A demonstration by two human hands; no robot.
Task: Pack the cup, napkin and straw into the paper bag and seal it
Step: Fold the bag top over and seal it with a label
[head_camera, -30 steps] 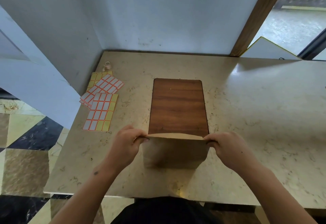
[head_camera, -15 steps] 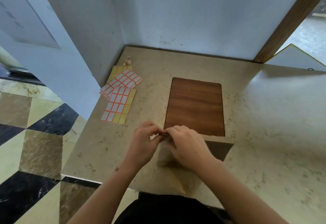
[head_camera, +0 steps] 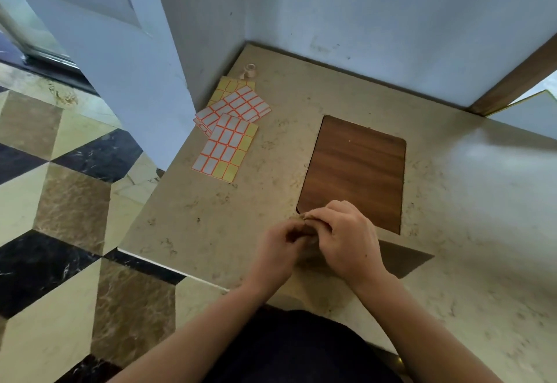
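Observation:
The brown paper bag [head_camera: 405, 258] stands on the stone counter [head_camera: 470, 201] near its front edge, mostly hidden behind my hands. My left hand [head_camera: 280, 245] and my right hand [head_camera: 348, 236] meet at the bag's top left corner. Both pinch the crumpled top edge there between curled fingers. A brown wedge of the bag shows to the right of my right wrist. The cup, napkin and straw are not in view.
A dark wooden board [head_camera: 357, 168] lies flat just behind the bag. Sheets of orange-edged label stickers [head_camera: 230, 138] lie at the counter's left, with a small tape roll [head_camera: 249, 69] by the wall corner. The counter's left edge drops to a tiled floor.
My right hand has slid from the bag's right corner over to the left corner and joined my left hand. The bag's top edge is now bunched there, and the view has swung left.

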